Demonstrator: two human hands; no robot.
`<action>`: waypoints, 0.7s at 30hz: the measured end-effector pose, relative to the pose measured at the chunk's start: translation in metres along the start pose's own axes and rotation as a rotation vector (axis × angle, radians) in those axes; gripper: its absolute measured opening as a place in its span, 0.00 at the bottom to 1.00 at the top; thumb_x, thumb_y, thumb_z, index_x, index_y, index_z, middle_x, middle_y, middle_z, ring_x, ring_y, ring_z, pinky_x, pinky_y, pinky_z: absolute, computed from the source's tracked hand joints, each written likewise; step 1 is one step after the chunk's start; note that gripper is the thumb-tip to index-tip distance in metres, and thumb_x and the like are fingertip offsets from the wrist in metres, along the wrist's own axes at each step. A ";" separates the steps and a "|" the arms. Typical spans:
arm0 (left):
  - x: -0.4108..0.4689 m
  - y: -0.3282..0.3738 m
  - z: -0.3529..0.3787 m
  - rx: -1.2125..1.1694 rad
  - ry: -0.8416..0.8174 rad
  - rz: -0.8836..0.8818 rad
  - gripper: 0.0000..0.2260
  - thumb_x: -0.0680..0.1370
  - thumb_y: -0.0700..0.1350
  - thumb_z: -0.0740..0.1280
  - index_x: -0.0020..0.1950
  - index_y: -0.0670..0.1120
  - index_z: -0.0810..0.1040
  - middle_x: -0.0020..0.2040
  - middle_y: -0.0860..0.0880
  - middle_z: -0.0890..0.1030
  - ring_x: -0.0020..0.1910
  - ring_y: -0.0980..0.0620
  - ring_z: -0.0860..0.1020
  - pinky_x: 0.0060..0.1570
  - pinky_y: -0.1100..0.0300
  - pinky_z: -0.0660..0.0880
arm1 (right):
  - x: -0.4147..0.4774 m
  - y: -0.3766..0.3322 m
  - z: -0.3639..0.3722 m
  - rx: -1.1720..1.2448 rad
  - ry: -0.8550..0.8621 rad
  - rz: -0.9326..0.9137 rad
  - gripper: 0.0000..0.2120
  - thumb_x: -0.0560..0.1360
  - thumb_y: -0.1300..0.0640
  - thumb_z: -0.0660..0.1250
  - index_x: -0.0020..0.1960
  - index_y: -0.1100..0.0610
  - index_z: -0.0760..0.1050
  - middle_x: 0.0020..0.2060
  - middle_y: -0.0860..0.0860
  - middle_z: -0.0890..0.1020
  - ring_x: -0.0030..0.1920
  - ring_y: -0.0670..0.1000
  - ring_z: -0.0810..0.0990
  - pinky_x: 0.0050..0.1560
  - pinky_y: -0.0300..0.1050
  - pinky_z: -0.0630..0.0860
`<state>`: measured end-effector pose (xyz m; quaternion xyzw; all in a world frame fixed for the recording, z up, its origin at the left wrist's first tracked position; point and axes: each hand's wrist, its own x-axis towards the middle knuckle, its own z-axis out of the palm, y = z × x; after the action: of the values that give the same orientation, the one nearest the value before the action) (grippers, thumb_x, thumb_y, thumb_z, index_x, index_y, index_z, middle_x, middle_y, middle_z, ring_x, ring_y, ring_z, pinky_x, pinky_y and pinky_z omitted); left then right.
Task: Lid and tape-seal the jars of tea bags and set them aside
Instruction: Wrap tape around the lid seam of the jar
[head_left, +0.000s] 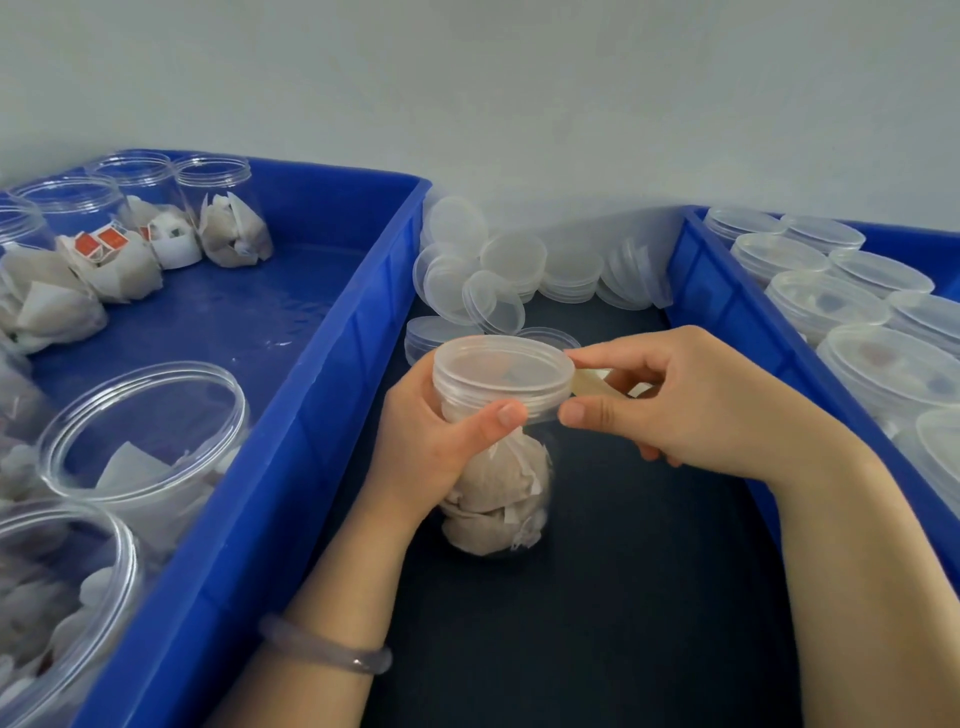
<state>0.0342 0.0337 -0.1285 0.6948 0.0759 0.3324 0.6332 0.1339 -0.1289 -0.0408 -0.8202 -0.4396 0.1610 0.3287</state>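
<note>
Both hands meet at the jar, centre frame on the dark table. The left hand grips its neck, thumb on the lid. The right hand, at 3 o'clock of the lid, pinches a yellowish tape strip against the rim; curled fingers hide most of the strip. The jar is clear plastic with a frosted lid and stands upright, with pale tea bags in it. Open jars in the left bin at 9 o'clock are cut off by the frame. Red tags at 10 o'clock are too small to read. Loose lids lie at 12 o'clock, and lidded jars fill the right bin at 2 o'clock.
</note>
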 end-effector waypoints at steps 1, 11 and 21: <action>0.000 0.000 0.000 -0.021 -0.007 0.007 0.32 0.59 0.69 0.74 0.55 0.51 0.77 0.49 0.58 0.84 0.52 0.57 0.81 0.49 0.67 0.76 | 0.000 0.000 0.001 0.004 0.010 -0.001 0.22 0.55 0.25 0.63 0.49 0.21 0.72 0.39 0.52 0.82 0.26 0.44 0.76 0.29 0.31 0.70; -0.004 -0.010 0.005 -0.094 -0.136 -0.028 0.43 0.58 0.70 0.75 0.65 0.48 0.71 0.57 0.50 0.82 0.60 0.52 0.78 0.59 0.61 0.73 | 0.005 0.013 0.004 0.287 -0.208 0.059 0.24 0.57 0.40 0.74 0.53 0.30 0.75 0.35 0.46 0.79 0.27 0.45 0.72 0.27 0.37 0.71; -0.008 -0.005 0.018 0.101 0.056 0.081 0.43 0.59 0.70 0.73 0.68 0.60 0.59 0.60 0.71 0.72 0.62 0.71 0.70 0.56 0.75 0.68 | 0.011 0.011 0.014 0.005 -0.008 -0.015 0.35 0.57 0.26 0.66 0.62 0.36 0.72 0.54 0.33 0.78 0.53 0.36 0.76 0.54 0.43 0.75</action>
<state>0.0397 0.0154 -0.1360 0.7190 0.0820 0.3727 0.5808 0.1392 -0.1192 -0.0581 -0.8154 -0.4468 0.1627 0.3302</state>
